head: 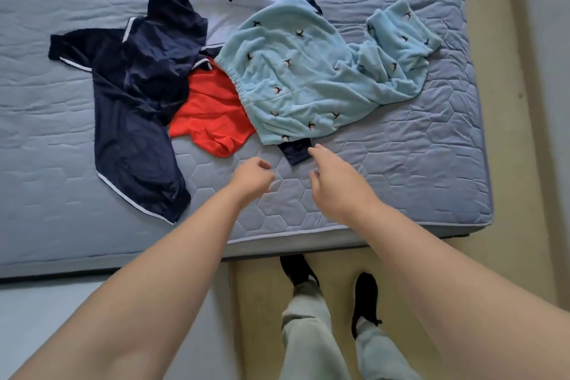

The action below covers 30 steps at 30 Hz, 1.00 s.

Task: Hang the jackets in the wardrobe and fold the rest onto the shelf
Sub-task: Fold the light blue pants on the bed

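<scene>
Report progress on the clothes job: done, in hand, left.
Done: nothing visible; no wardrobe or shelf is in view. In hand: nothing; the left hand and right hand hover empty over the mattress near the pile. Left: everything; the navy jacket, red garment, light blue fleece and white garment lie heaped.

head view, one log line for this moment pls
left hand: curled, empty | right hand: open, by navy hem under light blue fleece | navy jacket, red top: loose on mattress
</scene>
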Available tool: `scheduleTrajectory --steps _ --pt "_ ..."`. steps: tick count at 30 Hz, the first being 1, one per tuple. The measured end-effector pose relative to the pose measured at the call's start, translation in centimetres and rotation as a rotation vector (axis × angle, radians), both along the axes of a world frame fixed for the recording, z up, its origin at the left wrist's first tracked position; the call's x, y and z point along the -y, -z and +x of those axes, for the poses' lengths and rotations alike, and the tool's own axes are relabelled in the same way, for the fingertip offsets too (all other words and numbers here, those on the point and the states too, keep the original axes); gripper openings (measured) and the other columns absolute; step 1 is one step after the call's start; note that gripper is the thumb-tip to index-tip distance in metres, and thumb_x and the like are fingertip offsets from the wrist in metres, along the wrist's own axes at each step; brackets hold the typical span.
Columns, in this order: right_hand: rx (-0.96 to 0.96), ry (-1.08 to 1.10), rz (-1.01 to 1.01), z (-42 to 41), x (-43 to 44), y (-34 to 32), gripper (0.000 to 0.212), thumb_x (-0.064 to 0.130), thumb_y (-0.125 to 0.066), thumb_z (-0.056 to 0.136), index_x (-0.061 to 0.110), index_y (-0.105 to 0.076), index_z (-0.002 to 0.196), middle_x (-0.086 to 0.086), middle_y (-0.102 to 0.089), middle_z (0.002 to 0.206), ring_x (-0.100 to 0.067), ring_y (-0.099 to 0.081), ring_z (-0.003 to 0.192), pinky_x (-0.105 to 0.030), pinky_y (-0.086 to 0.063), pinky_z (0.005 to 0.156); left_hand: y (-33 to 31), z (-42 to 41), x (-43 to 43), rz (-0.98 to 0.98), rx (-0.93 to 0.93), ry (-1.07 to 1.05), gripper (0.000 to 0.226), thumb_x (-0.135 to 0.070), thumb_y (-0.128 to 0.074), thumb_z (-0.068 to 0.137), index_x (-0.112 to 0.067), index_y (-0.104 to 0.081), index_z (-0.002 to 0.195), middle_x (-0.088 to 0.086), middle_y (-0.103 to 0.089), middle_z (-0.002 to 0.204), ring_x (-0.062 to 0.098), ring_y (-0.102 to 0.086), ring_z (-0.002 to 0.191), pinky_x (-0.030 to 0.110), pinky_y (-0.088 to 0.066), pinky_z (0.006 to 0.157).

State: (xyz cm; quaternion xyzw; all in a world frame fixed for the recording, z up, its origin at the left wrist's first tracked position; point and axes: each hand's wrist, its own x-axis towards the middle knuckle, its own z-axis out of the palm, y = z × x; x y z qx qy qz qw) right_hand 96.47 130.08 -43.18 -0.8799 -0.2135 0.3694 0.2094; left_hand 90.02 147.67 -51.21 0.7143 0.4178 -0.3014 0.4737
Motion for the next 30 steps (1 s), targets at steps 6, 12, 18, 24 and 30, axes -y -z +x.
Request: scheduleTrajectory --steps 6,12,18,24,30 --pt "-0.126 0.029 -0.141 0.4 -0.7 8.4 0.055 0.023 -0.037 0.106 0.018 -0.021 0.159 0.004 -0.013 0.168 -0.012 -0.015 0.153 -0.035 -0.022 0.12 10.0 4.1 -0.8 -0.352 -0.088 -0.504 0.03 -0.016 -0.058 0.1 -0.014 -0.049 0.129 0.009 -0.063 0.112 0.024 -0.066 0.087 0.035 -0.054 0.075" --pt "-0.184 0.119 -0.198 0.3 0.2 13.3 0.057 0.03 -0.037 0.107 0.018 -0.019 0.16 0.004 -0.013 0.168 -0.012 -0.014 0.153 -0.034 -0.02 0.121 16.9 7.9 -1.1 -0.495 -0.069 -0.879 0.039 -0.023 -0.053 0.103 -0.014 -0.048 0.141 0.014 -0.055 0.138 0.027 -0.064 0.108 0.036 -0.055 0.087" --pt "-0.217 0.177 -0.219 -0.7 2.3 15.2 0.058 0.033 -0.038 0.107 0.02 -0.018 0.16 0.006 -0.014 0.168 -0.013 -0.016 0.153 -0.033 -0.019 0.12 21.1 8.9 -2.5 -0.423 -0.068 -0.982 0.031 -0.036 -0.049 0.105 -0.016 -0.056 0.128 0.0 -0.065 0.097 0.009 -0.064 0.071 0.022 -0.049 0.057" --pt "-0.297 0.219 -0.247 -2.0 3.5 13.9 0.059 0.033 -0.037 0.108 0.018 -0.017 0.161 0.003 -0.016 0.168 -0.015 -0.018 0.153 -0.035 -0.019 0.122 16.9 8.1 0.2 -0.262 0.156 -0.912 0.015 -0.014 -0.051 0.098 -0.008 -0.063 0.106 0.008 -0.067 0.092 0.015 -0.064 0.067 0.023 -0.045 0.046" --pt "-0.254 0.28 -0.147 -0.5 5.4 7.0 0.063 0.031 -0.043 0.105 0.021 -0.015 0.161 0.006 -0.014 0.168 -0.014 -0.02 0.152 -0.036 -0.023 0.119 4.1 7.6 6.2 -0.136 0.39 -0.59 0.013 -0.014 -0.053 0.094 -0.013 -0.06 0.083 0.015 -0.072 0.089 0.019 -0.072 0.076 0.029 -0.056 0.063"
